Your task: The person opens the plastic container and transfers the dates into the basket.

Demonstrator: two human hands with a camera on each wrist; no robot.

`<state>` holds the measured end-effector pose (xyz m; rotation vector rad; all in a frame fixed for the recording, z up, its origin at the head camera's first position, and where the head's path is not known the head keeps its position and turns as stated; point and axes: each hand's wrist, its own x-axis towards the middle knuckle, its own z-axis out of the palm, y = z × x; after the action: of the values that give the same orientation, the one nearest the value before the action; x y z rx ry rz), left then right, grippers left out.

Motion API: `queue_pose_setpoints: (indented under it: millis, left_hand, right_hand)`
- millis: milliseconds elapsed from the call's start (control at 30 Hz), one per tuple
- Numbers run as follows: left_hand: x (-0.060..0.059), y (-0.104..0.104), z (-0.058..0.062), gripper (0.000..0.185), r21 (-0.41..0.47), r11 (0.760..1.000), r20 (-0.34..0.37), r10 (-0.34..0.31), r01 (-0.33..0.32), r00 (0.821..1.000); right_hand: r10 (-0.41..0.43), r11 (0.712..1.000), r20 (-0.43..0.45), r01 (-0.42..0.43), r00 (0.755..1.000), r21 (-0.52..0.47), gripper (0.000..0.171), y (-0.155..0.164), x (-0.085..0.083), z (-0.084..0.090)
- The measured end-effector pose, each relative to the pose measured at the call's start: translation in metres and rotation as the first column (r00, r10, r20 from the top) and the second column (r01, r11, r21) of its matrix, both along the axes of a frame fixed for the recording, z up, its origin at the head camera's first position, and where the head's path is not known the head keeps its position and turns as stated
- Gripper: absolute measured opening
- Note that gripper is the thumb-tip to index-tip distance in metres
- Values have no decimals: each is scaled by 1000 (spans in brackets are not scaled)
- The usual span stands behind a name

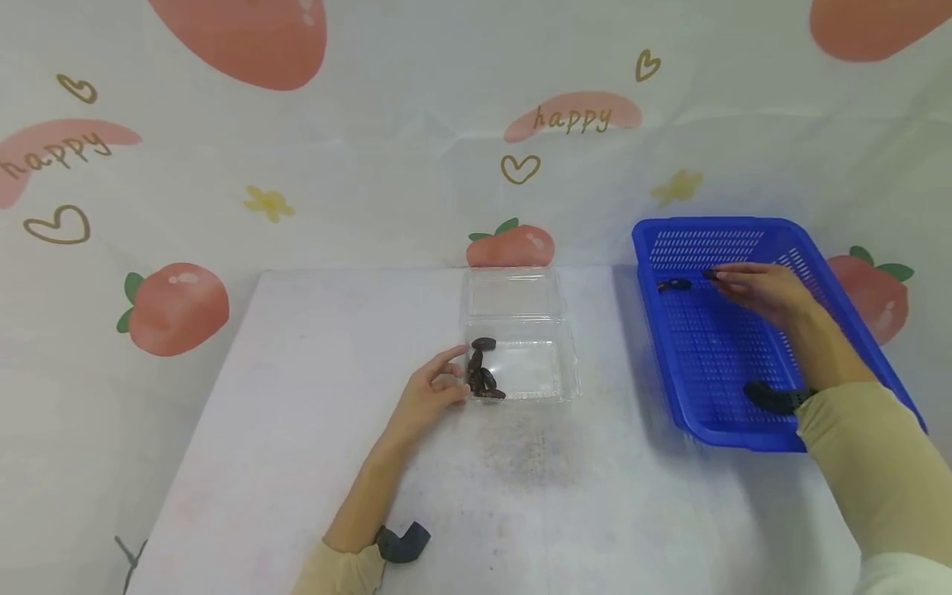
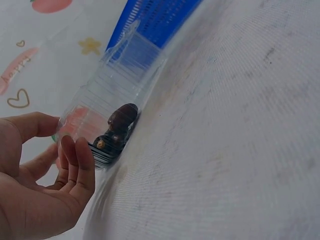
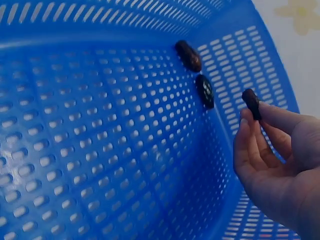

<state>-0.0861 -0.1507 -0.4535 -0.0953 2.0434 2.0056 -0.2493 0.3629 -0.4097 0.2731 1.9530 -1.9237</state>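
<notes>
My right hand is over the far part of the blue basket and pinches a dark brown date between thumb and fingertips. Two more dates lie along the basket's side in the right wrist view, a brown one and a darker one. My left hand is at the left side of a clear plastic box, its fingertips against the wall and corner. Several dates are gathered along that left side inside the box. The box's hinged lid lies folded back, away from me.
The white table carries the box in the middle and the basket at the right. Behind it hangs a pale cloth printed with fruit, hearts and lettering. A dark band sits at the left wrist, another at the right.
</notes>
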Motion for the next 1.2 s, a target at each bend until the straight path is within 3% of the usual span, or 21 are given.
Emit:
queue_pose_setpoints:
  millis: [567,867,1100,1200]
  left_hand:
    - [-3,0,-6,63,7,1000,7,-6,6,1000]
    - [-3,-1,-6,63,26,999,-8,-18,18,1000]
    - [-3,0,-6,62,25,999,-10,-22,22,1000]
    - [-4,0,-5,63,27,999,-6,-26,26,1000]
  right_hand:
    - [61,974,-2,-59,998,219,29,8,-4,-22]
    - [-43,999,5,43,999,-22,37,6,-7,-29]
    - [10,991,-14,-8,1000,130,38,8,-5,-25]
    - [10,989,-24,-6,1000,148,38,10,-3,-21]
